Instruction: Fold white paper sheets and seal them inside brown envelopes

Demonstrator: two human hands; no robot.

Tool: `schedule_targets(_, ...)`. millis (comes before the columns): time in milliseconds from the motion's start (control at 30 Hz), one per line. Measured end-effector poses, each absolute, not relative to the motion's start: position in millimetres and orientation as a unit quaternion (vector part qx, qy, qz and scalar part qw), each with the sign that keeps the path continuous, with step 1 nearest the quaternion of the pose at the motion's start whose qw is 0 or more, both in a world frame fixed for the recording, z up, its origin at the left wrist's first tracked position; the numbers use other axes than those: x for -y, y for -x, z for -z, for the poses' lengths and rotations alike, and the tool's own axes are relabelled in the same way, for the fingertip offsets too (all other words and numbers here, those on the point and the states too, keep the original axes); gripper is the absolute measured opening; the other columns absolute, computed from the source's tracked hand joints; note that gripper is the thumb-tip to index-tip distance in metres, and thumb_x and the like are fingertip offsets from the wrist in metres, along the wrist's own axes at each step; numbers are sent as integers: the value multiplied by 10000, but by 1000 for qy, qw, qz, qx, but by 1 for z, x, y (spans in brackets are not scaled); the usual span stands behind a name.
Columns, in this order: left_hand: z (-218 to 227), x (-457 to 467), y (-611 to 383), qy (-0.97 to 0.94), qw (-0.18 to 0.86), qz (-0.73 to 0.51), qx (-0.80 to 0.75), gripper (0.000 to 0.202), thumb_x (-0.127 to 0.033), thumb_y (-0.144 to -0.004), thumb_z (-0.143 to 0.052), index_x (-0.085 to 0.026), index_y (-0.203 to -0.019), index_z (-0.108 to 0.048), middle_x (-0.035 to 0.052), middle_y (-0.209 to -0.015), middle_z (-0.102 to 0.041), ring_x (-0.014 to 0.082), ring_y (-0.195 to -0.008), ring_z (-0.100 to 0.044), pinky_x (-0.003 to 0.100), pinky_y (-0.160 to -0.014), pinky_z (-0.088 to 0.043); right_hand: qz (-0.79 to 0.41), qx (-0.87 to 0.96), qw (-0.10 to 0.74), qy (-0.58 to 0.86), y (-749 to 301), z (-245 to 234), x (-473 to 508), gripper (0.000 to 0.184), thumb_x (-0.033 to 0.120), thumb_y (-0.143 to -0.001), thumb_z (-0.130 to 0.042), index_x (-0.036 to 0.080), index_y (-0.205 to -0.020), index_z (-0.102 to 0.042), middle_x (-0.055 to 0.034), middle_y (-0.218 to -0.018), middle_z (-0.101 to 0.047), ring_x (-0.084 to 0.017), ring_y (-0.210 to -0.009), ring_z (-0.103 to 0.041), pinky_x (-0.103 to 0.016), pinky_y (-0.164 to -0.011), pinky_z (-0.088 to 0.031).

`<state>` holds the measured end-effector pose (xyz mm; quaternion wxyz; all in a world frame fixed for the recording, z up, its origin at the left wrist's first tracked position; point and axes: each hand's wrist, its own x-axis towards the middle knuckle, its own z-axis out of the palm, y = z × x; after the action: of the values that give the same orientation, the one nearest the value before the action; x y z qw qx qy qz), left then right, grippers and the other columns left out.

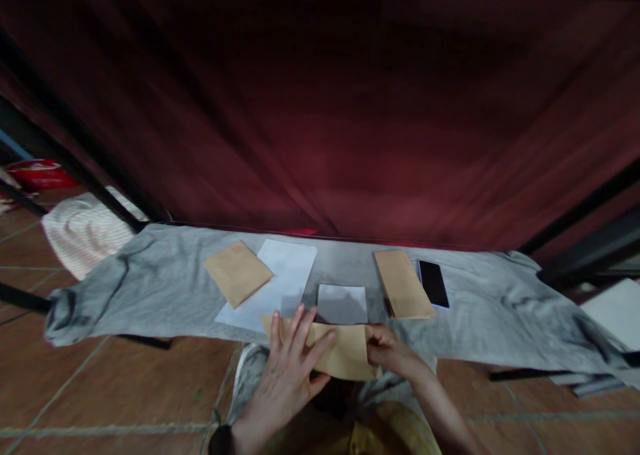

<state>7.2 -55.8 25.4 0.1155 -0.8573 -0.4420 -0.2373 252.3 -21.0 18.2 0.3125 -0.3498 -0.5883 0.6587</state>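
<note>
A brown envelope (345, 356) lies at the near edge of a narrow bench covered with grey cloth (165, 288). My left hand (287, 368) rests flat on its left half with the fingers spread. My right hand (387, 350) grips the envelope's right edge with curled fingers. Just behind the envelope lies a small folded white paper (343, 303). To its left is a larger white sheet (280, 283), and another brown envelope (237, 273) partly overlaps it.
A stack of brown envelopes (403, 283) lies to the right, with a black phone (433, 283) beside it. A dark red curtain (320, 108) hangs behind the bench. A striped cloth (83, 231) lies on the tiled floor at left, white paper (617, 311) at right.
</note>
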Motion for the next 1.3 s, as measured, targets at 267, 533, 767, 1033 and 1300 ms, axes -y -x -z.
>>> schedule_targets(267, -19, 60, -16, 866, 55, 279, 411, 787, -521, -748, -747, -209, -1415, -469, 228, -1637, -175, 424, -1480, -257, 666, -1162, -233, -697, 535, 326, 348, -248, -23, 26, 340, 490, -779, -741, 204, -964, -749, 1, -796, -729, -203, -808, -697, -333, -828, -553)
schedule_targets(533, -22, 59, -9, 866, 49, 266, 420, 738, -383, -731, -742, -248, -1411, -489, 194, -1552, -339, 399, -1439, -331, 663, -1177, -205, -629, 589, 326, 389, -247, -37, 28, 166, 384, -809, -687, 245, -886, -736, 14, -763, -711, -229, -850, -686, -358, -838, -554)
schedule_targets(767, -20, 56, -3, 856, 67, 282, 428, 648, -304, -745, -712, -237, -1353, -498, 188, -1454, -436, 363, -1364, -422, 651, -1169, -227, -524, 627, 352, 457, -248, -23, 22, 119, 253, -839, -570, 227, -873, -681, 19, -787, -689, -164, -747, -636, -235, -664, -492)
schedule_targets(1033, -8, 45, -3, 845, 68, 268, 458, 748, -251, -734, -684, -140, -1421, -412, 222, -1336, -514, 364, -1293, -473, 615, -1138, -294, -430, 640, 388, 506, -245, -28, 17, 238, 246, -868, -554, 235, -1073, -674, -22, -966, -727, -191, -884, -673, -286, -785, -523)
schedule_targets(1300, 13, 43, 0, 817, 119, 230, 515, 708, -259, -771, -677, -125, -1428, -449, 250, -1362, -528, 385, -1325, -466, 618, -1140, -276, -429, 590, 447, 518, -250, -42, 34, 258, 311, -952, -486, 239, -1042, -716, -45, -975, -748, -198, -885, -700, -313, -815, -551)
